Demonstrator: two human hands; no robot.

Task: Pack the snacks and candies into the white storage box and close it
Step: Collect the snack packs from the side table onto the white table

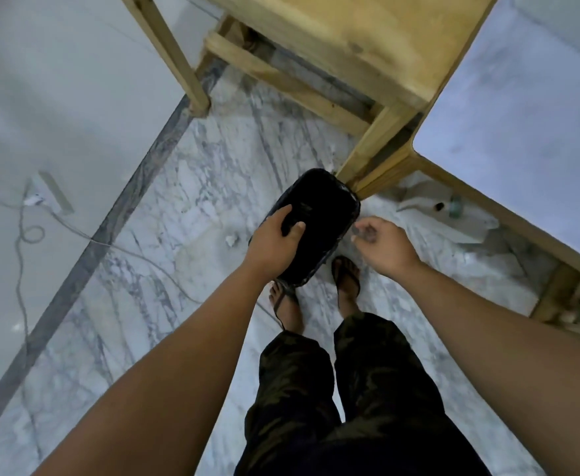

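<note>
Above the marble floor (185,187), head view: person stands looking straight down, both bare forearms extended forward. Left hand (275,240) grasps a black glossy bag-like object (319,207), fingers curled over its near-left edge, thumb on top. The object is held in the air over the feet, its far end just beside a wooden leg (371,149) of the bench (522,108). What it is exactly cannot be told; contents not visible. Right hand (381,243) is released, fingers loosely spread, just right of the black object, not clearly touching it.

The bench has a pale top, whose corner shows at upper right; a second wooden frame (333,46) stands behind it. Under the bench edge lie pale debris and a small greenish bottle (455,204). A crumpled white scrap (231,239) lies on the floor left of the hands. A power strip (55,192) with cables sits at the far left. Feet in sandals (347,273), dark trousers. White storage box not in view.
</note>
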